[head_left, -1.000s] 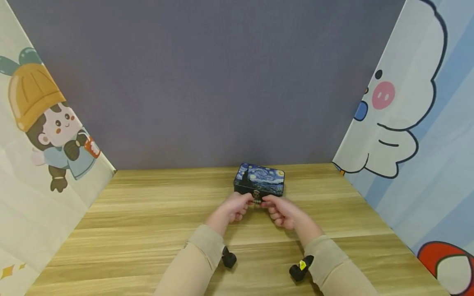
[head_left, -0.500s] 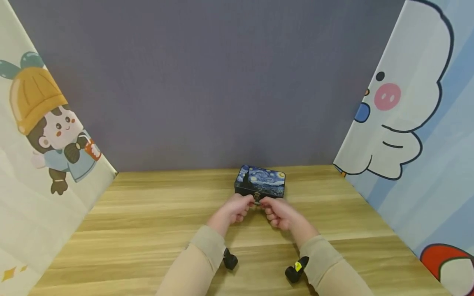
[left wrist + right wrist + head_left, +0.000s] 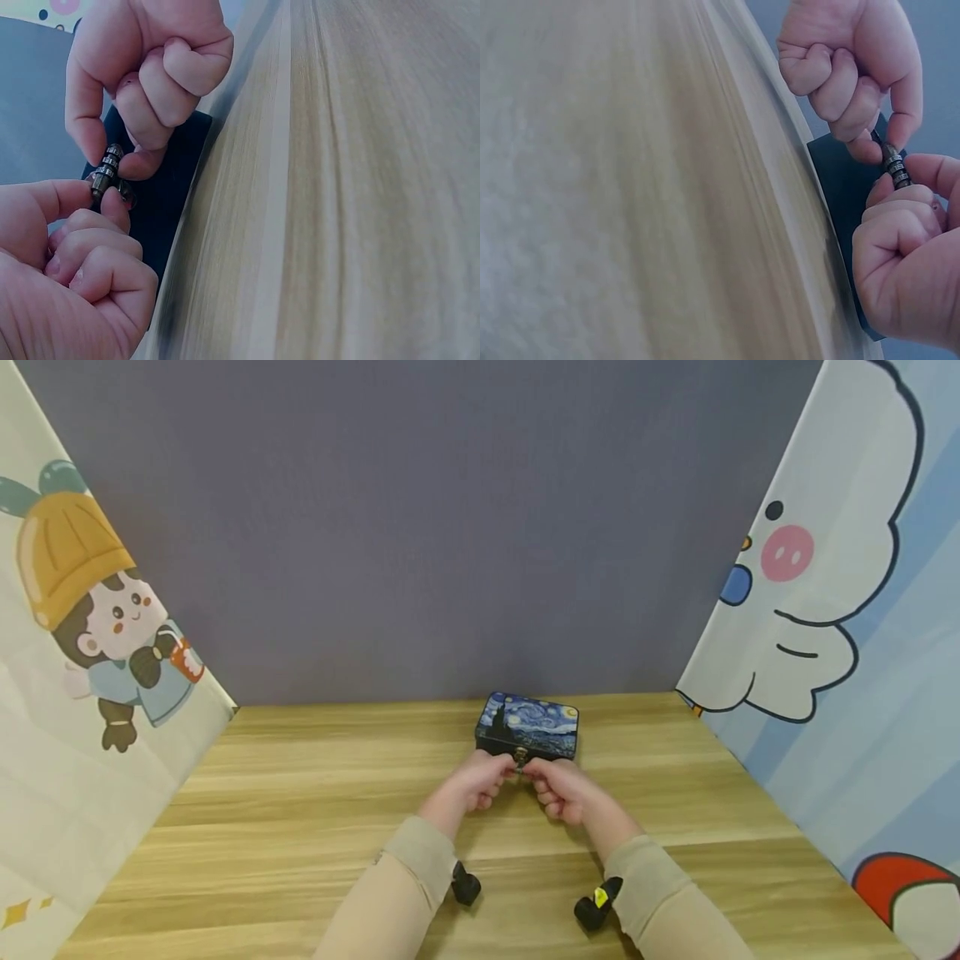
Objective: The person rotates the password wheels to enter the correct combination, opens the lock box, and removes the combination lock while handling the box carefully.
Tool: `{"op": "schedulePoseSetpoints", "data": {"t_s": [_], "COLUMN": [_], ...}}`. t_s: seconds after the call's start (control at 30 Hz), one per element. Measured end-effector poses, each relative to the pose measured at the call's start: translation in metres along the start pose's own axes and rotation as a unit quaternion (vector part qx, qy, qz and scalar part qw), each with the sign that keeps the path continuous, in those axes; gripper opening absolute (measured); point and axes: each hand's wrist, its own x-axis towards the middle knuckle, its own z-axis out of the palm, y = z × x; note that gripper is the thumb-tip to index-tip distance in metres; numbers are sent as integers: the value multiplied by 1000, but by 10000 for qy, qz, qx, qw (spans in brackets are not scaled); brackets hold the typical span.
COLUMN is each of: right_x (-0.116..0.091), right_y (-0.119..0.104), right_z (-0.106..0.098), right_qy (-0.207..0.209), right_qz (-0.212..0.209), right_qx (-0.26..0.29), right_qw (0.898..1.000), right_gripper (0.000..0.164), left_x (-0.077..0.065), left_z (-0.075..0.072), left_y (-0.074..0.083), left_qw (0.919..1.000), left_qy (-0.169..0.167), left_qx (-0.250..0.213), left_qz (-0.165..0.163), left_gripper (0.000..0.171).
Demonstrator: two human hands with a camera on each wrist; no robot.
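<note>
Left wrist view: the ringed lock (image 3: 107, 166) sits at the front of the box (image 3: 163, 204), pinched at opposite ends by fingers of the left hand (image 3: 82, 277) and right hand (image 3: 154, 84). Its long axis runs between them, neither nearer.

Left grip (image 3: 94, 281), right grip (image 3: 154, 71), pinched lock (image 3: 107, 171)

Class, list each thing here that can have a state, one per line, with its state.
Blue-and-black rectangular box with night-sky picture: closed.
Small dark metal cylindrical dial lock: held at the box's front; whether locked, cannot tell.
Person's left hand: fingers curled, pinches one end of the lock.
Person's right hand: fingers curled, pinches the other end.
</note>
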Motion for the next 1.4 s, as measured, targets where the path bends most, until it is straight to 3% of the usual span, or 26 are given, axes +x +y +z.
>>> {"op": "schedulePoseSetpoints", "data": {"t_s": [0.63, 1.4], "right_x": [0, -2], "right_y": [0, -1], "right_z": [3, 4], "right_qy": [-5, -76], "right_qz": [-63, 1], "right_qx": [54, 60], "right_qw": [10000, 10000], "right_gripper": [16, 18], "left_x": [-4, -8], "left_z": [-2, 0], "left_y": [3, 3], "left_qw": [9999, 9998], "left_qy": [-116, -129], "left_qx": [3, -89], "left_qz": [98, 81], "left_gripper": [15, 16]}}
